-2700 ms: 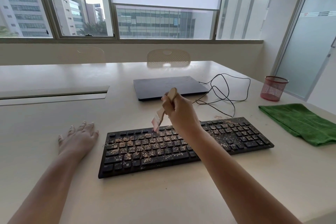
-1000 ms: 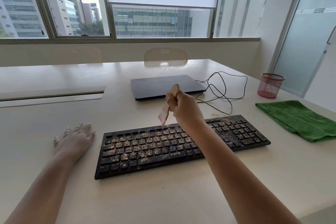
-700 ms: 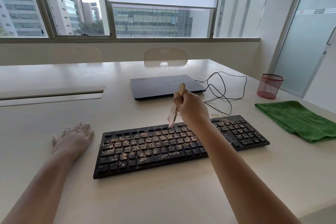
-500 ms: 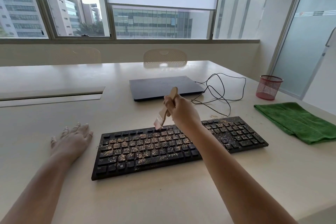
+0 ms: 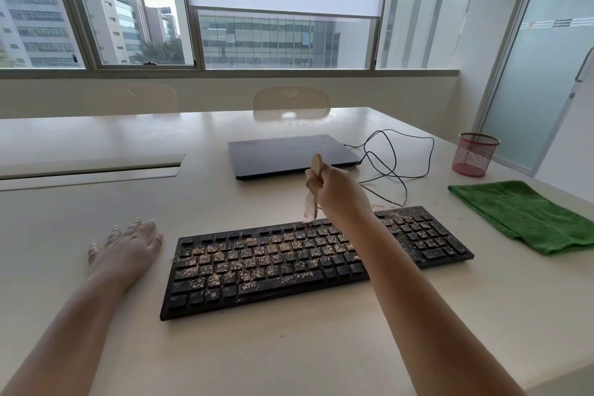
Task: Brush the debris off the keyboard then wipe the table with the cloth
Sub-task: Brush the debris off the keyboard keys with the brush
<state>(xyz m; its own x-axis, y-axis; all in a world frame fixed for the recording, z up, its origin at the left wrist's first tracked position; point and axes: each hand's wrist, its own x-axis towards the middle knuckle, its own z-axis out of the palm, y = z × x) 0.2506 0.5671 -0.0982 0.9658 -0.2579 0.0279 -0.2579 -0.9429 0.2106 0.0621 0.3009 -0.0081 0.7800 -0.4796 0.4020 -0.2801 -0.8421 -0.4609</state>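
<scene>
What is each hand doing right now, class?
Left hand: open, fingers flat on the pale table.
Right hand: fingers curled round the small wooden-handled brush, bristles at the debris-covered black keyboard.

One keyboard (image 5: 316, 259), one brush (image 5: 313, 190), one green cloth (image 5: 527, 214) at right, one closed laptop (image 5: 289, 153) far, one red mesh cup (image 5: 475, 154), two chairs (image 5: 291, 103) beyond the table (image 5: 289, 350), two hands (image 5: 127, 249)

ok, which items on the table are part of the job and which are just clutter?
Job: keyboard covered in debris; brush held in right hand; green cloth; table.
Clutter: closed laptop; black cable; red mesh cup. Left hand rests flat.
</scene>
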